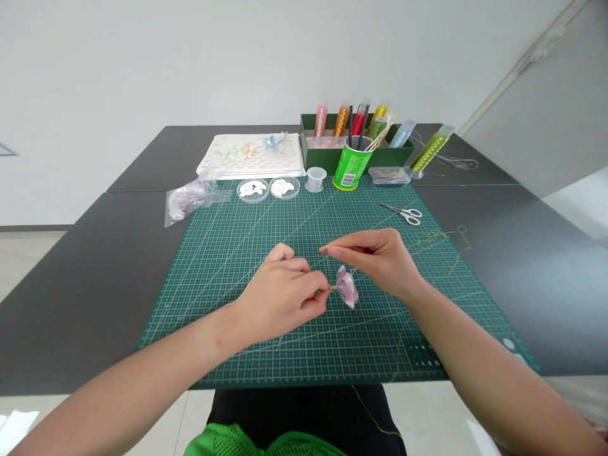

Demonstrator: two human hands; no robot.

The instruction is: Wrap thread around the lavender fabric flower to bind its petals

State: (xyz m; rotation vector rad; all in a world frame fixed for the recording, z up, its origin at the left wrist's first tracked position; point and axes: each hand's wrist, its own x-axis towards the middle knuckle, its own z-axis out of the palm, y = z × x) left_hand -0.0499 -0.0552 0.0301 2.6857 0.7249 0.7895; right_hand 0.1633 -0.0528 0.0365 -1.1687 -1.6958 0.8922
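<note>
A lilac fabric flower (347, 288) lies sideways just above the cutting mat, its petals pointing right. My left hand (285, 294) is closed, thumb and forefinger pinching the flower's thin greenish stem. Above and right of the flower, my right hand (375, 256) has its fingertips pressed together, pointing left. Whatever is between those fingertips is too fine to make out. Yellow-green thread (441, 234) lies in loose curls on the mat right of my right hand, and a strand also hangs over my lap.
Small scissors (403, 213) rest on the green cutting mat (228, 253). Behind stand dishes of white pieces (253, 189), a clear small jar (315, 179), a green can (349, 168) of tools and a box (327, 156) with thread spools. A plastic bag (187, 197) lies left; finished-looking flowers (249, 149) lie on white sheets.
</note>
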